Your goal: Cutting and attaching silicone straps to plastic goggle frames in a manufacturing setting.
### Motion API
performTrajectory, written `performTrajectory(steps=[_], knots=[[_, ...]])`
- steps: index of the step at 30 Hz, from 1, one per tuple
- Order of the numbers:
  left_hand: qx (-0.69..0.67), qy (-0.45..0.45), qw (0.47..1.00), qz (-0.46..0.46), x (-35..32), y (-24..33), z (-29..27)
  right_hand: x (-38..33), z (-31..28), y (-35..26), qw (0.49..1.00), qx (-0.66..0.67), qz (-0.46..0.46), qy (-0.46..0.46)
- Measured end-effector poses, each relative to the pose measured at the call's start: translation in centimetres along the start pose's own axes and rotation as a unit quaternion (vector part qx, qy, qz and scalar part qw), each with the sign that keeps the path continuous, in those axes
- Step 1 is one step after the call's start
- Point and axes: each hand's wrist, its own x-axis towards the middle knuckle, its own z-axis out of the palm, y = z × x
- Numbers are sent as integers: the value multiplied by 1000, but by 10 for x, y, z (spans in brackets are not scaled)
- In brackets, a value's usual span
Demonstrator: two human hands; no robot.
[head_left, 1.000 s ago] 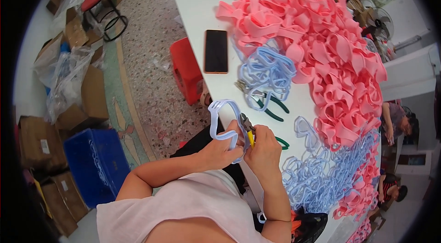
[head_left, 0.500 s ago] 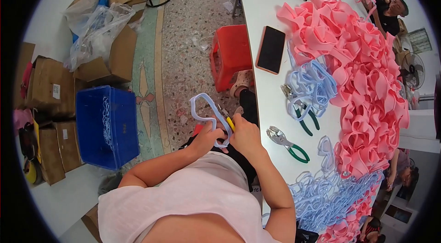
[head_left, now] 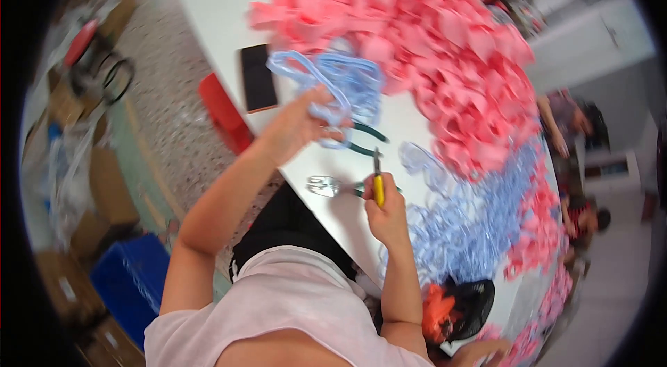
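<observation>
My left hand point(head_left: 295, 127) grips a pale blue elastic-looking loop point(head_left: 326, 78) above the white table, next to a tangled heap of similar blue loops point(head_left: 361, 79). In my right hand point(head_left: 389, 221) is a small yellow-handled tool point(head_left: 379, 190) with a thin metal tip pointing away from me; its exact kind is too blurred to tell. Beneath and between my hands lie green-handled pliers point(head_left: 324, 186). Another pair of green handles point(head_left: 368, 149) shows partly behind my left hand. A dark phone point(head_left: 258, 79) lies left of the blue heap.
Pink ruffled strips point(head_left: 445, 54) pile along the table's far side. A larger blue loop pile point(head_left: 465, 235) lies right of my right hand, near a black mesh bag point(head_left: 471, 308). A red stool point(head_left: 226, 113) and blue bin point(head_left: 132, 280) stand left. Other people point(head_left: 577, 124) sit opposite.
My view has swung right toward the table. My left hand has carried the loop from my lap over the table. My right hand, still holding the yellow-handled tool, has come apart from it.
</observation>
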Motion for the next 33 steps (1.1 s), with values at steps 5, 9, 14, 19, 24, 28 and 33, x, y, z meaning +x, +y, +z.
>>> performTrajectory(steps=[5,9,14,19,24,28,33], knots=[[107,-3,994,-35,22,-25,16,-22,-41,26,995,15,61,83],[205,5,978,-33,18,-58,18,-38,-78,56,978,-71,132,142],[250,15,968,-12,8,-70,9,-33,-163,100,853,-357,236,299],[236,6,972,-7,-2,-71,24,-13,-224,175,773,-460,343,270],[257,-14,966,-10,-5,-71,33,-12,-246,218,769,-459,374,242],[258,-3,966,-5,-7,-68,26,-30,-271,168,760,-339,287,474],[243,-7,970,-3,-7,-71,28,-54,-309,121,800,-11,72,596]])
